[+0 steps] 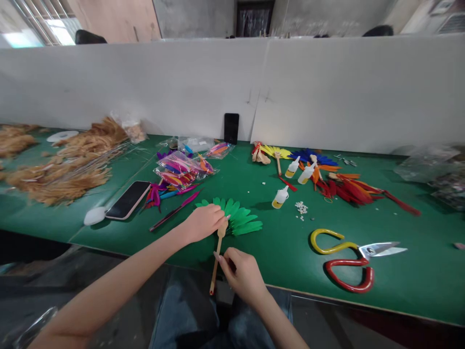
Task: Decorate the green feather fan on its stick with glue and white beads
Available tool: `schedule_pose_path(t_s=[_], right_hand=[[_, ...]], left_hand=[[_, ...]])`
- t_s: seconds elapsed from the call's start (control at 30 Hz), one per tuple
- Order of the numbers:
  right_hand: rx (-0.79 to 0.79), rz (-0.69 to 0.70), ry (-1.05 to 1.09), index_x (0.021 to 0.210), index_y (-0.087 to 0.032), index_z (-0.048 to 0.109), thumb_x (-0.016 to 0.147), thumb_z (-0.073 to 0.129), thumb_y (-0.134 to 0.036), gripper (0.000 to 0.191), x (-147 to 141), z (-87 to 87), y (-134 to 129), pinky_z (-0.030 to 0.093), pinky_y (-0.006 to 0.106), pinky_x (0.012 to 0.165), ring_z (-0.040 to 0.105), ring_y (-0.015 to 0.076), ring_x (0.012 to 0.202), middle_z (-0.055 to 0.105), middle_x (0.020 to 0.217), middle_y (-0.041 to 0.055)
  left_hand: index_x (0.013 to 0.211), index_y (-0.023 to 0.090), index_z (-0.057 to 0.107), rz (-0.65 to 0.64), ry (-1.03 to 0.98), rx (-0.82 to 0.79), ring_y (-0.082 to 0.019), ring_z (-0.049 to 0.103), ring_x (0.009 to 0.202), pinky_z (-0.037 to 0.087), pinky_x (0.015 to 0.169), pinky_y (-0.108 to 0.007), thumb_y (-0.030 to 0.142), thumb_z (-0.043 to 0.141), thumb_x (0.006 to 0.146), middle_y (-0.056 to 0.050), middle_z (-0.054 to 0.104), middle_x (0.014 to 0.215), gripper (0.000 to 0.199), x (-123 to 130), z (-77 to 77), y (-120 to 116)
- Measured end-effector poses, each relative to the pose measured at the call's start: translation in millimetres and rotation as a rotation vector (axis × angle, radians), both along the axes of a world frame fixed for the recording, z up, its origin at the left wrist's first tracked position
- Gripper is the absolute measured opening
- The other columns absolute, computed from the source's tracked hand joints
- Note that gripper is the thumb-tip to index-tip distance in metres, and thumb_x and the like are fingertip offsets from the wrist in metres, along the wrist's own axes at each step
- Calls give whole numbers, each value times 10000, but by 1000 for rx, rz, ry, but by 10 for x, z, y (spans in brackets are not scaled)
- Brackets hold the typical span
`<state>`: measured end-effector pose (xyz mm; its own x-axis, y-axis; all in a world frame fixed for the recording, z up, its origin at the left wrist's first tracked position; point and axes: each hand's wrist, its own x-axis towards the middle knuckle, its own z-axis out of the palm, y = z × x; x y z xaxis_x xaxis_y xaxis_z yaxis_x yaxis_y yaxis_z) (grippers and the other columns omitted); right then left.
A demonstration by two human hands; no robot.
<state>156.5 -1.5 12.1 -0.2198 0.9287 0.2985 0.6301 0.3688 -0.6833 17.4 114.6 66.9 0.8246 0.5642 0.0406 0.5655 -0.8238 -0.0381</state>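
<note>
A fan of green feathers (242, 219) with a thin pale wooden handle (219, 247) lies at the table's front edge. The handle's lower end, with a red tip, juts out past the edge. Over the fan's base my left hand (205, 223) is closed, its fingers pressing where feathers meet handle; part of the feathers is hidden under it. My right hand (244, 274) is at the middle of the handle, fingers curled and a fingertip touching the wood. What its inner fingers do is hidden.
Scissors (363, 257) with yellow and red grips lie at right. Small glue bottles (280, 198) stand near white beads (301, 208). Finished-looking feather fans (348, 186), bagged coloured feathers (183, 169), a phone (129, 199) and brown plumes (72, 169) lie farther back. A white partition (145, 87) closes the rear.
</note>
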Motion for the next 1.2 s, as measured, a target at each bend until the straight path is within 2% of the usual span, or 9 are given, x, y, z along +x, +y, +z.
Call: schedule_pose_path(t_s=[0.3, 1.2], right_hand=[[68, -5, -49, 637, -191, 422, 943, 357, -326, 340, 0, -31, -22, 239, 220, 492, 424, 87, 485, 481, 564, -27], [121, -16, -92, 628, -193, 417, 948, 351, -321, 351, -21, -48, -19, 241, 229, 497, 427, 89, 484, 478, 556, -27]], left_hand=[[674, 150, 558, -74, -90, 124, -150, 500, 652, 336, 569, -264, 296, 338, 945, -23, 533, 653, 378, -26, -151, 38], [667, 160, 572, -40, -97, 5, -146, 515, 681, 334, 594, -260, 301, 379, 933, -16, 543, 661, 357, -26, -186, 65]])
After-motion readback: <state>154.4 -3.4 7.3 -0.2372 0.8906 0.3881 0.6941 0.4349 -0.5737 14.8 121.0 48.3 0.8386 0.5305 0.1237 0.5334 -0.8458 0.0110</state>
